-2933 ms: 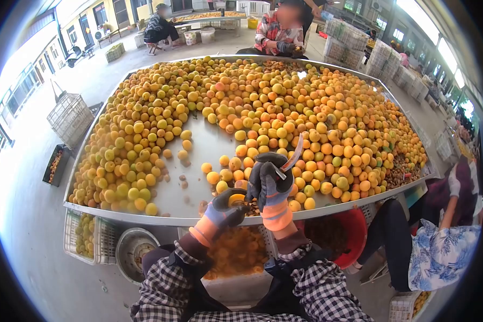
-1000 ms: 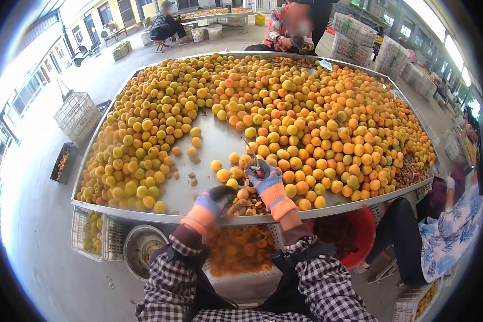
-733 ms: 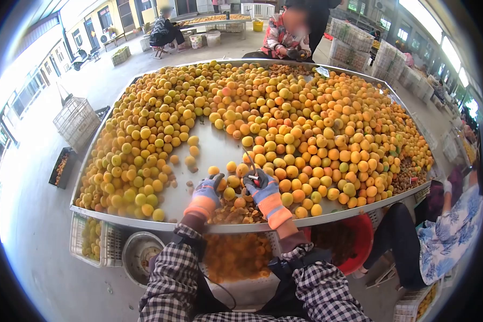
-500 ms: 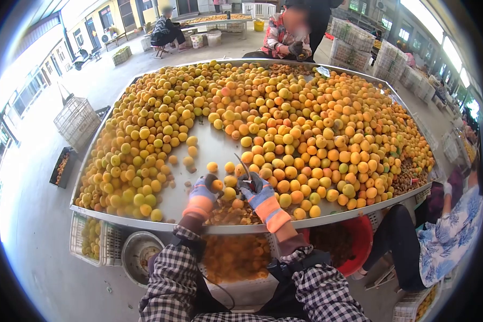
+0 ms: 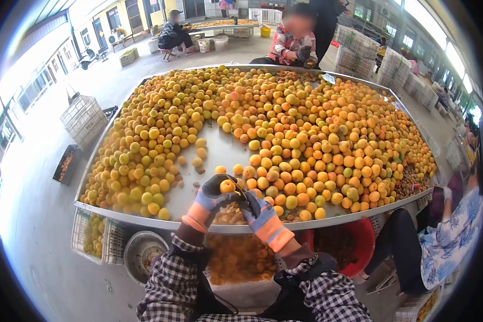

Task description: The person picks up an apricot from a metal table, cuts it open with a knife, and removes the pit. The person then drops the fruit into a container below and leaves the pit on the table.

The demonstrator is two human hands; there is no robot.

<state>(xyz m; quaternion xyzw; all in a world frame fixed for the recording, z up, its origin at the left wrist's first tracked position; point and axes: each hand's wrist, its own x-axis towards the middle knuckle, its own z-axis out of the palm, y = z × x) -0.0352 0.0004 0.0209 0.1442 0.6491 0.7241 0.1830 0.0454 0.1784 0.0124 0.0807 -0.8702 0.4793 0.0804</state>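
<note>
My left hand (image 5: pixel 211 195), in a grey, blue and orange glove, is closed around a single yellow-orange apricot (image 5: pixel 227 186). Close against the fruit is my right hand (image 5: pixel 258 211), gloved alike, its fingers wrapped round a small tool with a thin curved metal blade. The blade is mostly hidden between the gloves now. Both hands are over the near edge of a metal-topped table (image 5: pixel 222 153) heaped with whole apricots (image 5: pixel 327 155). Beneath my hands lies a small pile of split apricot pieces (image 5: pixel 229 216).
Under the table edge stand a crate of apricot halves (image 5: pixel 240 260), a red tub (image 5: pixel 359 244), a metal basin (image 5: pixel 140 255) and a white crate (image 5: pixel 110 241). One person (image 5: pixel 451 241) sits at my right, another (image 5: pixel 294 45) across the table. Stacked crates (image 5: pixel 354 53) stand behind.
My hands have come together, bringing the apricot in my left hand against the tool in my right. The blade, pointing up and visible before, is now mostly hidden. The view has shifted slightly.
</note>
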